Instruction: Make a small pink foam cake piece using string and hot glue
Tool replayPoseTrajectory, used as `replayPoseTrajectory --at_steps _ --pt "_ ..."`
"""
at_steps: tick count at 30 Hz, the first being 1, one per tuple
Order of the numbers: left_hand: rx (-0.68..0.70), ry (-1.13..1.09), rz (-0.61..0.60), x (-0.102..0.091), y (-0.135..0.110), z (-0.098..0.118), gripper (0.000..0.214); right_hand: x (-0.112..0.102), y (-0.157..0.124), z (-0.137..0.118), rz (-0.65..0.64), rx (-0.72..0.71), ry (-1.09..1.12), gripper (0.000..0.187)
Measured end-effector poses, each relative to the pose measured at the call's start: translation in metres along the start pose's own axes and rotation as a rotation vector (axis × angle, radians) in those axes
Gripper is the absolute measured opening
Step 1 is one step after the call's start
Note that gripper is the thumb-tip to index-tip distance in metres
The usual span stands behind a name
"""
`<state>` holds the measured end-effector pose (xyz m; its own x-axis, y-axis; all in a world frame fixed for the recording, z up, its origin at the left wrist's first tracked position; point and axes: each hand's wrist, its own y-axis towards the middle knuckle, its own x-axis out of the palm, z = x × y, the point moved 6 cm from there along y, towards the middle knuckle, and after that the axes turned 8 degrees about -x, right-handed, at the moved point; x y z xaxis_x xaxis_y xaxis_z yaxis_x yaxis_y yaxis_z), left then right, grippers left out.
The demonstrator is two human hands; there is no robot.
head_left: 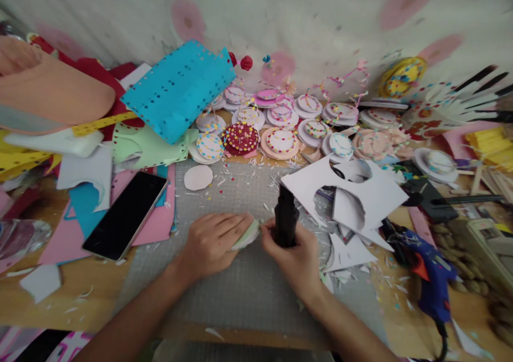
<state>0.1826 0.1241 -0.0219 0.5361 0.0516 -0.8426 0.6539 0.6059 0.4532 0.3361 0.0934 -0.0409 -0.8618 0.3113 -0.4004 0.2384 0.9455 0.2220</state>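
Note:
Above the grey cutting mat (224, 303), my left hand (212, 241) is closed round a small pale green foam piece (247, 235) with a rounded edge. Close beside it on the right, my right hand (294, 255) grips a black tool (286, 217) that points away from me. Its kind is unclear, and my fingers hide its lower part. The fingertips of my right hand are near the green piece's edge; whether they touch it I cannot tell. A pale foam disc (198, 177) lies on the mat beyond my left hand.
Several small decorated foam hats (240, 137) stand along the back. A phone (125, 215) rests on coloured sheets at left. White foam offcuts (310, 183) lie at right, beside a blue glue gun (435, 282). A cup (427, 116) of tools stands back right.

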Motion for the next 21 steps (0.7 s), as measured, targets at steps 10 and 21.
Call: replayPoseTrajectory --at_steps 10,21 --pt "-0.113 -0.251 -0.027 0.006 -0.004 -0.007 0.038 0.007 -0.003 0.024 -0.05 0.481 0.403 0.021" --pt "-0.266 -0.627 -0.017 -0.005 0.009 -0.007 0.02 0.026 -0.007 0.02 -0.073 0.774 1.04 0.024"
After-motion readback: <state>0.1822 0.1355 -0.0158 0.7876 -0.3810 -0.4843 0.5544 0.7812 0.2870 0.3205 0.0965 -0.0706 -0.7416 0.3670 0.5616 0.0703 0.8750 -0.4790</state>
